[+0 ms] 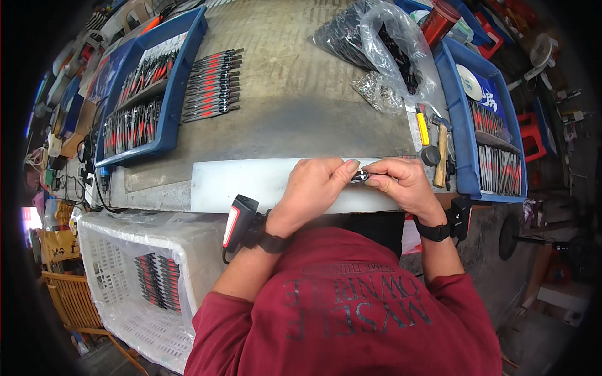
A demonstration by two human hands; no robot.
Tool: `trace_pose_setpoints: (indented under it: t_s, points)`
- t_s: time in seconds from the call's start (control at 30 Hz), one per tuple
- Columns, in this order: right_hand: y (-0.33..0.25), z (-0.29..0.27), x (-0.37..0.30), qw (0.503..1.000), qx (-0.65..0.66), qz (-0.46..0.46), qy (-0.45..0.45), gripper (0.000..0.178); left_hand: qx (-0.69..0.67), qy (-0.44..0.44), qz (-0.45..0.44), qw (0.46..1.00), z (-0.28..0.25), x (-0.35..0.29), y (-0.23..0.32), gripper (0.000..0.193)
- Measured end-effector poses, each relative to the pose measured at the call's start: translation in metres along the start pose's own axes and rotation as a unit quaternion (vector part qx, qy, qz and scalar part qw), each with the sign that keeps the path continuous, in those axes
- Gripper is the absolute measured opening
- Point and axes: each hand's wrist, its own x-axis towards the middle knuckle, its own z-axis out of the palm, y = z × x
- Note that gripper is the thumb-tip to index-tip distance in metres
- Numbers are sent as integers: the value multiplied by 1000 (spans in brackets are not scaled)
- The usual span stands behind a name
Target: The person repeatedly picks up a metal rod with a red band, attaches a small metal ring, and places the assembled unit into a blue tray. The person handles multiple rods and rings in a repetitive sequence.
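Note:
Over a white board [251, 183] at the table's front edge, my two hands meet. My left hand [318, 180] pinches one end of a small dark piece with a shiny metal part [359, 176]; its exact kind is too small to tell. The fingers and thumb of my right hand [403, 180] close on its other end. Parts of the piece are hidden by my fingertips. Beyond the board, to the left, slim black-and-red tools [213, 84] lie side by side in a column on the table.
A blue divided tray [199, 39] of similar tools stands far left, another blue tray [465, 186] at right. Beside it lie a hammer [442, 156], a yellow-handled tool [422, 128] and a dark round piece [431, 155]. Plastic bags [392, 44] sit behind. A white crate [182, 241] stands lower left.

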Motion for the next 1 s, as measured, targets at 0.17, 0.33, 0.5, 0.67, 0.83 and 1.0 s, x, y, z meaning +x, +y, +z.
trace_pose_setpoints:
  t_s: [0.17,0.33,0.5,0.67,0.83,1.0]
  points:
    - [4,3,0,999,-19,-21,18,15,8,-19,-27,999,-4,0,3,45]
    - [4,5,-2,999,-28,-15,21,16,10,-17,-38,999,-2,1,2,47]
    - [4,7,-4,999,-49,-10,18,13,-10,-23,-35,999,0,0,1,42]
    - [5,12,-5,997,-71,-22,16,11,75,-37,-30,996,-2,0,-5,41]
    - [7,15,-8,998,-69,9,10,12,90,1,0,996,7,0,-13,44]
    - [9,17,-10,997,-72,40,8,12,129,-22,-32,991,10,2,-12,44]
